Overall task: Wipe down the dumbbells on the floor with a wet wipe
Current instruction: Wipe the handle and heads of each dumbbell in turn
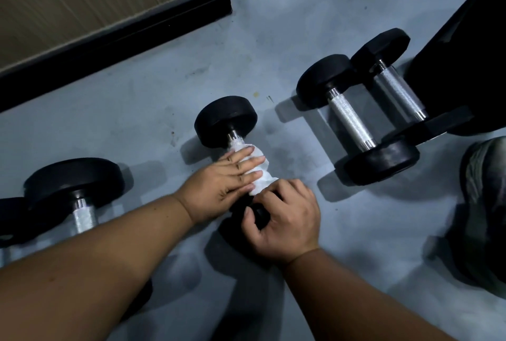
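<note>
A black dumbbell [226,118] with a chrome handle lies on the grey floor in the middle. A white wet wipe [258,169] is wrapped around its handle. My left hand [221,184] lies over the wipe with fingers nearly straight, pressing it onto the handle. My right hand [284,217] grips the dumbbell's near black end, fingers curled round it, and hides most of that end.
Two more dumbbells lie at the right: a round-ended one [353,118] and a hex one [399,85] beside a dark object [465,53]. Another dumbbell [74,190] lies at the left. A shoe [487,184] is at the right edge. A wall with black skirting [115,36] runs behind.
</note>
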